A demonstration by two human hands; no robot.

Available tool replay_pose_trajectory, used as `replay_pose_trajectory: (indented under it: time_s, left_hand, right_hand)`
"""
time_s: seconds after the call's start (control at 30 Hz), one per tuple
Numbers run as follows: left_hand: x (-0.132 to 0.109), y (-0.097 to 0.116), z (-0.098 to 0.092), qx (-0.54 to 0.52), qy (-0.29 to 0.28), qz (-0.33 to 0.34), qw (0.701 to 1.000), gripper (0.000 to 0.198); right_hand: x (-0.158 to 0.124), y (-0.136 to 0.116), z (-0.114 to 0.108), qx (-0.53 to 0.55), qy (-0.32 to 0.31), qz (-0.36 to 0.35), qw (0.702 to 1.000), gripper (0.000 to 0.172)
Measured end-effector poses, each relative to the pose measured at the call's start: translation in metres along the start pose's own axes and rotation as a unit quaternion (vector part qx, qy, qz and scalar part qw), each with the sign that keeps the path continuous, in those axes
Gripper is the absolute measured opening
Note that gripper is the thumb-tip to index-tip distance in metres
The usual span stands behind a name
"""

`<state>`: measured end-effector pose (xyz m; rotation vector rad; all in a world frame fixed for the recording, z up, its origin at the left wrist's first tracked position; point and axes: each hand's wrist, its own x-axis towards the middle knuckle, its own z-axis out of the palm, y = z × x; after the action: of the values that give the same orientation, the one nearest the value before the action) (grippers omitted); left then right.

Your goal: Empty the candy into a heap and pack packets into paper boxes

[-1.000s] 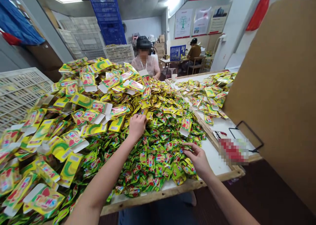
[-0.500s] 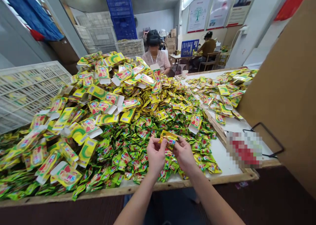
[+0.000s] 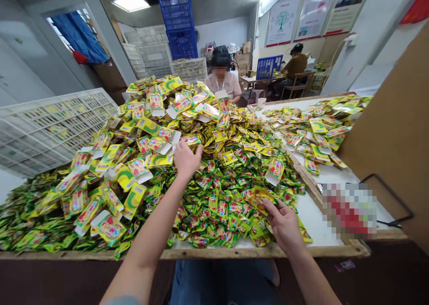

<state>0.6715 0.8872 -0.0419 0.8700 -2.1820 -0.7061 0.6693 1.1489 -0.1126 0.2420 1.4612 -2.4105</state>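
Observation:
My left hand reaches over the heap, its thumb apart from the fingers. It is at a small yellow-and-green carton and partly covers it; the fingertips are hard to make out, and no firm grip on the carton shows. Low on the right, my right hand pinches a shiny yellow sachet between thumb and fingers. Beneath it spread many green sachets with red fruit prints. Open-flapped cartons are piled on the left side of the heap.
A wooden edge strip borders the white table. To the left leans a white plastic crate. More cartons lie beyond a wooden divider. A brown cardboard panel stands at right, near a black metal frame. A co-worker sits opposite.
My left hand has left the sachet and moved up and left to a carton on the heap. My right hand has moved right and down, keeping the yellow sachet. The view has shifted slightly.

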Motion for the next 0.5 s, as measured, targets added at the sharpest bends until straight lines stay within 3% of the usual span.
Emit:
replay_pose_trajectory:
  time_s: [0.07, 0.13, 0.33, 0.5]
  left_hand:
    - [0.032, -0.007, 0.001, 0.043, 0.027, -0.067, 0.996, 0.052]
    - [0.045, -0.014, 0.006, 0.060, 0.030, -0.097, 0.993, 0.048]
    - [0.044, -0.025, 0.017, 0.044, 0.014, -0.121, 0.992, 0.032]
    - [0.049, -0.014, -0.005, 0.041, -0.014, -0.081, 0.996, 0.031]
  right_hand:
    - [-0.002, 0.000, -0.007, -0.006, 0.008, 0.005, 1.000, 0.042]
    - [-0.004, 0.003, -0.012, -0.017, 0.008, 0.015, 1.000, 0.044]
    - [-0.001, 0.010, -0.015, -0.058, -0.032, 0.022, 0.998, 0.046]
    - [0.006, 0.002, -0.013, -0.119, -0.083, 0.023, 0.989, 0.044]
